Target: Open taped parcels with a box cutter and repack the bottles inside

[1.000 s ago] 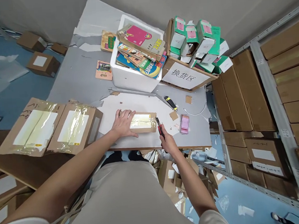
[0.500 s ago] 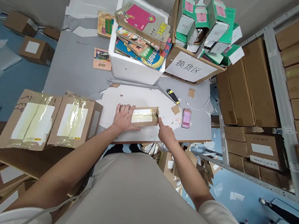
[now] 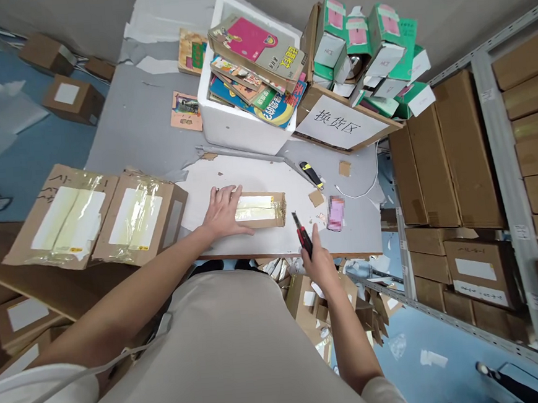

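A small cardboard box (image 3: 256, 210) with a white label and clear tape lies flat on the white sheet in front of me. My left hand (image 3: 224, 212) grips its left end, thumb on the near side and fingers on the far side. In my right hand (image 3: 320, 261) is a red and black utility knife (image 3: 303, 236), its blade out and pointing away from me. The knife is apart from the box, just right of its taped end. My right index finger is stretched along beside the knife.
Two taped boxes (image 3: 136, 219) sit at left. A white foam box (image 3: 244, 126) of books and a carton (image 3: 332, 122) of green-and-white boxes stand behind. A yellow-black cutter (image 3: 311, 174), cardboard scraps (image 3: 316, 198) and a pink phone-like item (image 3: 336, 213) lie at right. Shelving (image 3: 502, 146) holds cartons.
My right hand has moved from the box's right end to the right and towards me, bringing the utility knife into sight. My left hand stays on the box.
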`<state>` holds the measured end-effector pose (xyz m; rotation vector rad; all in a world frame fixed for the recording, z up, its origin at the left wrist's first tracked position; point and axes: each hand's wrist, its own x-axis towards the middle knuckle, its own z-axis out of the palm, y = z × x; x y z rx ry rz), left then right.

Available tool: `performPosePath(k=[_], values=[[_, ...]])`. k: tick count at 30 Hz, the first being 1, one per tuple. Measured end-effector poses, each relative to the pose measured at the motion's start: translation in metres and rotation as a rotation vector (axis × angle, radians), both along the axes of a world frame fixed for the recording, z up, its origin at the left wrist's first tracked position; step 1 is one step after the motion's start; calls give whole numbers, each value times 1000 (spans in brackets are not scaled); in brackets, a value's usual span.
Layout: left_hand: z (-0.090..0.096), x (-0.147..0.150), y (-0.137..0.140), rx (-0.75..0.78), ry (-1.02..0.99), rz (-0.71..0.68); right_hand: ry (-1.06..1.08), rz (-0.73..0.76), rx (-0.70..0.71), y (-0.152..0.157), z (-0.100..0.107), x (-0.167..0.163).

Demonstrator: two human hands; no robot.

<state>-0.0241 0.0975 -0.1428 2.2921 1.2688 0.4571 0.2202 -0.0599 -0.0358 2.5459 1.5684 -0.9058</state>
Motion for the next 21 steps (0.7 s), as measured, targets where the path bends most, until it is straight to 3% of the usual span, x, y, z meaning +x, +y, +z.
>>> performPosePath(k=[4, 8, 11, 14, 21], values=[[-11, -25, -22, -48, -207, 248, 396, -329, 283, 18, -57, 8], [-34, -41, -54, -401, -322, 385, 776, -484, 327, 46, -107, -10], [-38, -38, -62, -537, -431, 458, 808, -502, 404, 55, -111, -13], [-29, -27, -55, -471, -388, 580, 744, -475, 463, 58, -104, -1], [-26, -9, -32, -500, -263, 576, 839, -455, 374, 72, -116, 18]])
